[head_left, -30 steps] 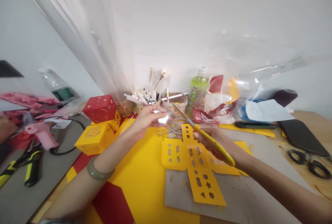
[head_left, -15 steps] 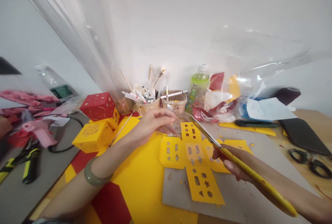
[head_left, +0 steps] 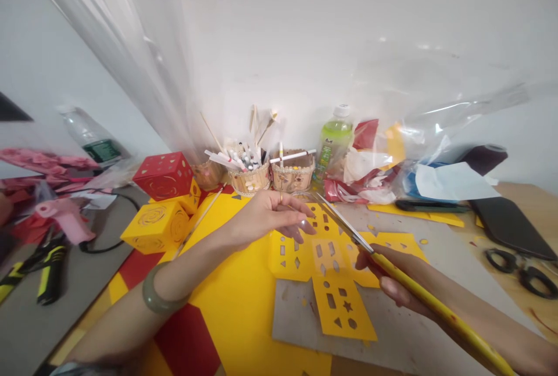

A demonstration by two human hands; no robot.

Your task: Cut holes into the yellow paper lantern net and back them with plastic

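Note:
My right hand (head_left: 396,274) is closed around yellow tweezers (head_left: 436,300), their slim metal tips pointing up and left over the paper. My left hand (head_left: 272,216) hovers with its fingers loosely bent and apart, holding nothing I can see. Under both hands lies a flat, cross-shaped yellow paper box cut-out (head_left: 344,306). Its panels have small cut holes: stars, circles, rectangles, triangles and diamonds. Its top panel sits behind the tweezers' tips. Part of the right-hand panel is hidden by my right hand.
A grey board (head_left: 296,318) and a yellow sheet (head_left: 235,306) lie beneath. Left are a red paper box (head_left: 163,175), a yellow paper box (head_left: 154,228) and a pink glue gun (head_left: 65,222). Behind stand baskets of pens (head_left: 249,179) and a green drink bottle (head_left: 333,143). Scissors (head_left: 521,271) lie right.
My left hand has moved right and slightly down, towards the tweezers' tips, and its fingers now hang over the cut-out's upper left. The right hand keeps its hold, nearly still.

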